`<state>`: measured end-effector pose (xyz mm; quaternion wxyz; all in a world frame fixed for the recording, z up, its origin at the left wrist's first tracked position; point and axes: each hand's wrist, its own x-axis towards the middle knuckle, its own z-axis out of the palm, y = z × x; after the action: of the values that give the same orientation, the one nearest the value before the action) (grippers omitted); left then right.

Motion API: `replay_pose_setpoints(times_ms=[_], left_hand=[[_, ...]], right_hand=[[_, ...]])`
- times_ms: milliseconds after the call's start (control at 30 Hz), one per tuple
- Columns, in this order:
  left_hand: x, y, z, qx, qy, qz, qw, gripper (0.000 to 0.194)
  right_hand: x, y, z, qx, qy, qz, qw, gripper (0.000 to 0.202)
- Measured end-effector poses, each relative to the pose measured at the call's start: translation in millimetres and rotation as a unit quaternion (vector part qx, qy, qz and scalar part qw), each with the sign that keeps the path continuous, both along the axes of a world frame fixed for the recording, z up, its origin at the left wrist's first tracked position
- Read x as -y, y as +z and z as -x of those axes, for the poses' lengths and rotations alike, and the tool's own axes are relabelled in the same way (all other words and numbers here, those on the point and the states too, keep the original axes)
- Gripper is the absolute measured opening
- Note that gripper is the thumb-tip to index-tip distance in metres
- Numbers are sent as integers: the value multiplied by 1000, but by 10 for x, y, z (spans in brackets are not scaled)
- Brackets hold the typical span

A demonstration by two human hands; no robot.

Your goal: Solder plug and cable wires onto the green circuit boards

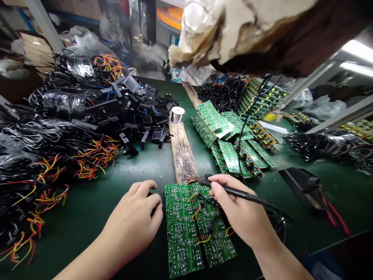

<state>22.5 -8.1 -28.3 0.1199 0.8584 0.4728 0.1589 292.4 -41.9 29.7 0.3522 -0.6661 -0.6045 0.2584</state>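
Note:
My right hand [239,206] grips a black soldering iron [233,190] like a pen. The iron's front end is over the top edge of a panel of green circuit boards [183,229], close to a red and yellow wire end. Just left of the panel, my left hand [135,214] has its fingers curled together; something dark shows by the fingertips, too hidden to name. Across a second strip of boards [218,249] lie black cables with red and yellow ends, partly behind my right hand.
A solder spool [177,115] stands on a scorched wooden board [183,155]. Black plastic housings [140,112] and bundled cables [37,151] cover the left side. More circuit boards [230,155] are stacked behind my right hand. Red-handled pliers [332,210] lie right; brown paper [239,31] hangs overhead.

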Motion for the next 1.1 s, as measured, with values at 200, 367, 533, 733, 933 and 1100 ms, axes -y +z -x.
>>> replay_pose_setpoints(times_ms=[200, 367, 533, 733, 933, 1100], left_hand=[[6, 26, 4, 17, 10, 28, 999, 29], [28, -22, 27, 2, 16, 15, 1000, 26], [5, -67, 32, -34, 16, -27, 999, 24], [-178, 21, -15, -61, -16, -89, 994, 22], [-257, 9, -87, -59, -21, -62, 996, 22], [-214, 13, -71, 0, -17, 11, 1000, 28]], right_hand=[[-3, 48, 25, 11, -12, 27, 1000, 26], [5, 15, 17, 3, -12, 8, 1000, 24], [14, -29, -19, -1, -17, -17, 1000, 25], [97, 0, -7, -19, -2, -50, 999, 23], [203, 62, 12, -27, 13, -10, 1000, 22], [252, 36, -45, -57, 27, 7, 998, 20]])
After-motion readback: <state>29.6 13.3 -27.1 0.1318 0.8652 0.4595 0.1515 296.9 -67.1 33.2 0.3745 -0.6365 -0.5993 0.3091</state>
